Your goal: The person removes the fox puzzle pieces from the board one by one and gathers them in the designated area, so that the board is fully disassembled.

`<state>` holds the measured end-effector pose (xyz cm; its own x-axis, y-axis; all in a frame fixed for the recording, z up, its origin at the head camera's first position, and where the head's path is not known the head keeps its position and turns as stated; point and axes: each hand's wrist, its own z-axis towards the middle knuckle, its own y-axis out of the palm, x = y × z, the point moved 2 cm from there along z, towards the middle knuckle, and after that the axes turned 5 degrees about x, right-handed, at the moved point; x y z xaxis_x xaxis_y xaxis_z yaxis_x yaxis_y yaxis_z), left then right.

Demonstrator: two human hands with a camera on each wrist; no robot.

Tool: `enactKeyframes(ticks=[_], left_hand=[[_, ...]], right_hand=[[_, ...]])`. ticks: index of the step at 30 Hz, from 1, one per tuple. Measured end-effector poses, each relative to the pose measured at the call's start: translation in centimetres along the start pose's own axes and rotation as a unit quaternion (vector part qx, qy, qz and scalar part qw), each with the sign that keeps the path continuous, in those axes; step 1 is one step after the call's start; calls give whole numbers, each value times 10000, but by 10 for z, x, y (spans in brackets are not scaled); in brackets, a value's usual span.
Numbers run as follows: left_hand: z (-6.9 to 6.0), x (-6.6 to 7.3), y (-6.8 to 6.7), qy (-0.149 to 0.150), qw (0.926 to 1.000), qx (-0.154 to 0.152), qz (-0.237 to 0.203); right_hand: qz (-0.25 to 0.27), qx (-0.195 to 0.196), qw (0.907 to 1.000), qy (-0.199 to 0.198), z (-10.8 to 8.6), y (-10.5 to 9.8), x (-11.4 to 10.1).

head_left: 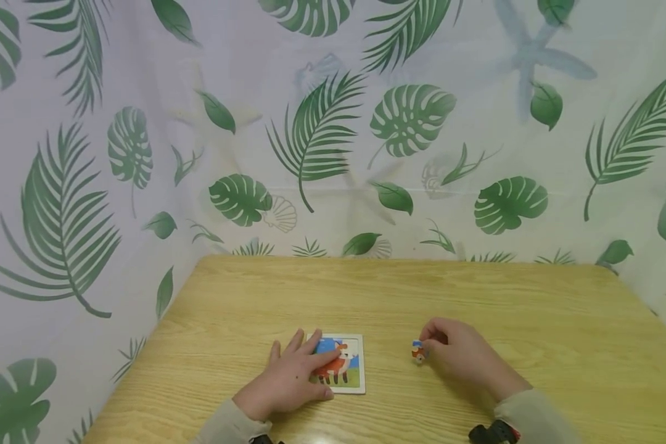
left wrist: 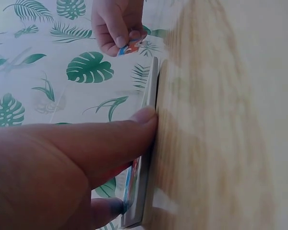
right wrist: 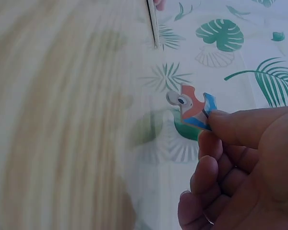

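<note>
Near: our left hand (head_left: 295,375), spread, rests on square white-rimmed fox-picture puzzle board (head_left: 362,370); we'd best hold board flat, still. Bit farther, right of board: our right hand (head_left: 462,350) pinches small orange, white and blue jigsaw piece (head_left: 417,351). We should align rounded knob (right wrist: 173,98) before pressing lightly. Piece thin, notched, dark eye-like spot (right wrist: 182,100) near knob. Far: white leaf-print cloth (head_left: 333,135).

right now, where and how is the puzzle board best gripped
Probably pinch the puzzle board by its right edge, coming from the right. It is thin and lies low on the table, so its sides offer the grip, and that edge is uncovered, while the left hand covers much of its left part.
</note>
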<state>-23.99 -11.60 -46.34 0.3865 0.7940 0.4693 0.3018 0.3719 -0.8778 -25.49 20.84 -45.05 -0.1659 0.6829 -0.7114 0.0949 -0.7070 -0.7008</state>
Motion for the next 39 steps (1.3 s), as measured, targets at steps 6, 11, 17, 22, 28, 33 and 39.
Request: enactKeyframes(ticks=[6, 11, 17, 22, 28, 33, 39], left_hand=[[0, 0, 0, 57, 9999, 25, 89], [0, 0, 0, 46, 10000, 21, 69], [0, 0, 1, -3, 10000, -37, 19], [0, -1, 1, -3, 10000, -40, 37], [0, -1, 0, -14, 9999, -48, 90], [0, 0, 0, -5, 9999, -40, 113], [0, -1, -1, 45, 10000, -73, 33]], right_hand=[[-19, -180, 9998, 21, -6, -10, 13], [49, -354, 9993, 127, -11, -15, 22], [-111, -472, 9987, 169, -12, -20, 31], [-184, -428, 9987, 188, -11, -25, 40], [-369, -332, 9984, 287, -10, -32, 47], [-545, -188, 9980, 251, -9, -40, 55], [-609, -230, 9975, 292, -7, -42, 60]])
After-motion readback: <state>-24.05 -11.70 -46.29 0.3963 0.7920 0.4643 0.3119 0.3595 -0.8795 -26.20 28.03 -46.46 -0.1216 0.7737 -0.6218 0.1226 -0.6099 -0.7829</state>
